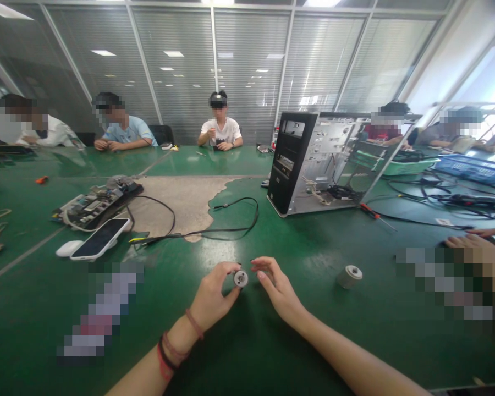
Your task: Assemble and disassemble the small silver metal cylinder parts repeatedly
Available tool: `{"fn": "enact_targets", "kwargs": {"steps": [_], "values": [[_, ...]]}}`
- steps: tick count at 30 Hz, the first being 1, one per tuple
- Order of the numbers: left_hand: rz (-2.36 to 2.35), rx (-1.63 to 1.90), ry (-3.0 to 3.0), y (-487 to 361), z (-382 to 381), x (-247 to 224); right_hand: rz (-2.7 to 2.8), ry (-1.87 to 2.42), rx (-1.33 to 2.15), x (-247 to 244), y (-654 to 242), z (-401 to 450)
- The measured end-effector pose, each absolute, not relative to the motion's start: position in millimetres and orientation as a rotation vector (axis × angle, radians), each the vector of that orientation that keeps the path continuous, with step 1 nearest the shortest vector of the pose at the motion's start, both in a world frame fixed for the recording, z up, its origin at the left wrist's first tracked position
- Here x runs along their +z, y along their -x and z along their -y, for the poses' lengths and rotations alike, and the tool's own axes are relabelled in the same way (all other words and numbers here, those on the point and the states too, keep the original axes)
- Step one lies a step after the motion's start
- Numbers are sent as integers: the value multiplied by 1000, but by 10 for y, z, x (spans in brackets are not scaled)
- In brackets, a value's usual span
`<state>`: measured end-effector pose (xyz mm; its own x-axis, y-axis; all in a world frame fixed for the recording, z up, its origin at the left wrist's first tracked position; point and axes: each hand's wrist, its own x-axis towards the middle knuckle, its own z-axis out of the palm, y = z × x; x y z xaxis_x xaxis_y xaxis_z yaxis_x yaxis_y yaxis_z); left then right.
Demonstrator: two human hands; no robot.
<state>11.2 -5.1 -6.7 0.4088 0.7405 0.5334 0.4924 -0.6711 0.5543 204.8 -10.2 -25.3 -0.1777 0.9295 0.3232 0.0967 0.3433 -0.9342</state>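
Between thumb and fingers, my left hand (215,290) grips a small round metal motor (241,279), its flat end with a central hub and dark holes turned toward me. Just to the right of it, my right hand (277,286) is held with thumb and fingers apart and nothing between them. Its fingertips come close to the motor without visibly touching it. Farther right, a second metal cylinder (350,276), which also looks like a motor, stands on the green table (305,352).
A computer case (291,165) with its side off stands beyond my hands. A screwdriver (377,215) lies beside it. At left are a phone (101,239) and a circuit assembly (99,203); a black cable (235,236) crosses the middle. Another person's hand (464,242) rests at far right.
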Motion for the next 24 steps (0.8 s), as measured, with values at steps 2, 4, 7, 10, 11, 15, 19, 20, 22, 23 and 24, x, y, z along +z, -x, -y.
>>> {"fn": "enact_targets", "kwargs": {"steps": [2, 4, 7, 10, 11, 15, 19, 20, 22, 23, 24], "values": [[-1051, 1149, -2391, -108, 50, -67, 1561, 969, 989, -266, -2057, 95], [-1022, 1165, -2417, -106, 50, -65, 1561, 977, 980, -271, -2064, 89], [-997, 1175, -2426, -103, 48, -67, 1571, 988, 967, -268, -2068, 79], [-1010, 1176, -2404, -102, 44, -81, 1594, 994, 948, -258, -2068, 73], [-1018, 1176, -2389, -103, 44, -85, 1600, 995, 940, -254, -2067, 73], [-1056, 1149, -2278, -118, 58, -71, 1620, 999, 918, -245, -2069, 76], [-1103, 1139, -2088, -153, 62, -21, 1632, 1004, 904, -251, -2081, 75], [-1110, 1143, -2015, -161, 55, -13, 1632, 1007, 899, -255, -2085, 73], [-1109, 1127, -1862, -170, 30, -7, 1634, 1010, 890, -261, -2091, 68], [-1105, 1097, -1805, -170, 17, -8, 1634, 1012, 886, -263, -2093, 66], [-1105, 1061, -1768, -168, 7, -11, 1635, 1012, 883, -264, -2095, 63]]}}
